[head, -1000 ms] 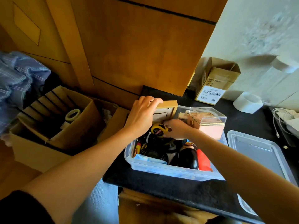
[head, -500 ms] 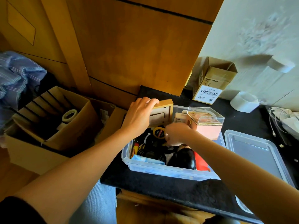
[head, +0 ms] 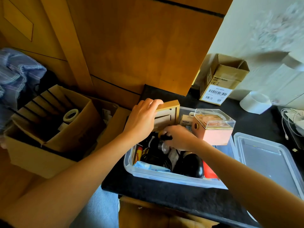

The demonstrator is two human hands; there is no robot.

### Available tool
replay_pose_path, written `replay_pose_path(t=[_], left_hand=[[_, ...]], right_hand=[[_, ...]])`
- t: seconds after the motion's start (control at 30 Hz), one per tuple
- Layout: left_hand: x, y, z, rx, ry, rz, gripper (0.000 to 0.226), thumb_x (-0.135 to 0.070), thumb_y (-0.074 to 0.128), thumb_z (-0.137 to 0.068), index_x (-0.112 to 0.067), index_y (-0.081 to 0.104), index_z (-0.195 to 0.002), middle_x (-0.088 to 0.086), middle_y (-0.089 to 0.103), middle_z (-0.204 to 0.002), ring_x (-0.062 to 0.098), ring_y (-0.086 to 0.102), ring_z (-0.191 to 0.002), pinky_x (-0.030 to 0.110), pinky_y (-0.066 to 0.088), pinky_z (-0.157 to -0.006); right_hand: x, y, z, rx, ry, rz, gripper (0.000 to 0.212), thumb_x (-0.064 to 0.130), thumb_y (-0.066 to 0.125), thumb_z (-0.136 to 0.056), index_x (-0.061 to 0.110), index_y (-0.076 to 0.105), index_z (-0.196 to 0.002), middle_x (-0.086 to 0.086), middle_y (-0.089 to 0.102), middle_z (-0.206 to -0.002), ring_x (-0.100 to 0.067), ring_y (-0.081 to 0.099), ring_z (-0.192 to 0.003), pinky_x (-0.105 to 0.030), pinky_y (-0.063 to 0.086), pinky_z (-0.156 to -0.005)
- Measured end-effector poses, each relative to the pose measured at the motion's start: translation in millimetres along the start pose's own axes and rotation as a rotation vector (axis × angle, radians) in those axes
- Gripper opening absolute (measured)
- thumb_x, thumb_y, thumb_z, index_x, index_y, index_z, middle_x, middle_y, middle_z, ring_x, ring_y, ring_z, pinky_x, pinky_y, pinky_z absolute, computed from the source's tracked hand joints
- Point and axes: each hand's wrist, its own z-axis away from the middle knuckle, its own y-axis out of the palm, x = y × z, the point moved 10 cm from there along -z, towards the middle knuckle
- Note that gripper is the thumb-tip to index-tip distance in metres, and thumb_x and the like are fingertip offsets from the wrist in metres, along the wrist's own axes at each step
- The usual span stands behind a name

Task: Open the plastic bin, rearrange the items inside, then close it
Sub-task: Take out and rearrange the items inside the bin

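The clear plastic bin stands open on the black counter, packed with cables, a black rounded case, a red item and a blue packet. Its lid lies flat to the right. My left hand grips the top edge of a wooden frame standing upright at the bin's back left. My right hand reaches down into the bin's middle, fingers curled round a yellow-and-black tape measure, mostly hidden. A pink box with a clear top sits at the bin's back right.
An open cardboard box with dividers and a tape roll stands on the left. A small labelled carton and a white tape roll sit at the back of the counter. White cables lie far right. A wooden cabinet rises behind.
My right hand has lowered the yellow tape measure deeper into the bin's middle. My left hand keeps its grip on the wooden frame.
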Motion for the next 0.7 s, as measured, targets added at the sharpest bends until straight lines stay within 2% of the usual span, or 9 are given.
replay_pose_path(t=[0.1,0.17,0.27,0.33,0.4,0.5,0.57,0.7], left_hand=[[3,1,-1,0.005,-0.009,0.023,0.041,-0.003,0.049,-0.093,-0.017,0.046,-0.131,0.004,0.053,-0.122,0.020,0.049,-0.106,0.027,0.037,-0.083],[4,2,-1,0.004,-0.009,0.036,0.041,-0.003,0.049,-0.093,-0.017,0.046,-0.131,0.004,0.053,-0.123,0.020,0.049,-0.108,0.026,0.036,-0.083],[3,2,-1,0.009,-0.003,0.054,0.040,-0.003,0.049,-0.094,-0.015,0.047,-0.131,0.005,0.054,-0.123,0.021,0.049,-0.109,0.029,0.039,-0.085],[3,2,-1,0.006,-0.001,0.070,0.038,-0.004,0.049,-0.094,-0.014,0.048,-0.131,0.005,0.054,-0.122,0.022,0.049,-0.108,0.030,0.039,-0.086],[3,2,-1,0.008,0.001,0.078,0.037,-0.004,0.048,-0.095,-0.014,0.049,-0.130,0.006,0.054,-0.121,0.022,0.049,-0.108,0.029,0.038,-0.086],[3,3,-1,0.020,0.005,0.092,0.036,-0.004,0.048,-0.095,-0.013,0.048,-0.130,0.006,0.054,-0.121,0.022,0.049,-0.108,0.030,0.039,-0.086],[3,3,-1,0.027,0.002,0.104,0.036,-0.005,0.048,-0.095,-0.013,0.048,-0.130,0.006,0.054,-0.121,0.022,0.049,-0.108,0.034,0.041,-0.088],[4,3,-1,0.024,-0.004,0.102,0.036,-0.005,0.048,-0.095,-0.014,0.048,-0.131,0.005,0.053,-0.121,0.021,0.048,-0.107,0.031,0.040,-0.088]], right_hand=[[-3,-9,0,-0.081,0.029,-0.328,0.018,0.030,0.064,-0.087,0.024,0.061,-0.104,0.000,0.067,-0.103,-0.009,0.065,-0.082,-0.016,0.052,-0.068],[-3,-11,4,-0.075,0.040,-0.405,0.018,0.027,0.063,-0.088,0.024,0.060,-0.106,0.002,0.067,-0.101,-0.010,0.066,-0.084,-0.015,0.051,-0.070],[15,-23,14,-0.141,-0.079,-0.180,0.026,0.023,0.062,-0.087,0.023,0.060,-0.113,0.006,0.064,-0.108,-0.008,0.059,-0.094,-0.019,0.048,-0.081],[34,-29,21,-0.157,-0.173,-0.100,0.026,0.030,0.063,-0.086,0.024,0.062,-0.111,0.008,0.064,-0.105,0.000,0.054,-0.083,-0.013,0.043,-0.074],[50,-11,26,0.009,-0.212,-0.058,0.040,0.050,0.061,-0.083,0.026,0.061,-0.114,0.009,0.067,-0.101,0.005,0.052,-0.075,-0.012,0.039,-0.068],[55,23,28,0.213,-0.181,0.150,0.068,0.070,0.052,-0.077,0.022,0.054,-0.126,0.004,0.065,-0.109,-0.012,0.059,-0.092,-0.026,0.047,-0.074],[56,37,26,0.259,-0.173,0.288,0.066,0.066,0.050,-0.081,0.018,0.053,-0.127,-0.002,0.063,-0.114,-0.022,0.058,-0.100,-0.033,0.049,-0.077],[58,39,14,0.239,-0.156,0.237,0.042,0.030,0.058,-0.087,0.021,0.053,-0.127,-0.004,0.063,-0.113,-0.026,0.058,-0.100,-0.029,0.045,-0.068]])
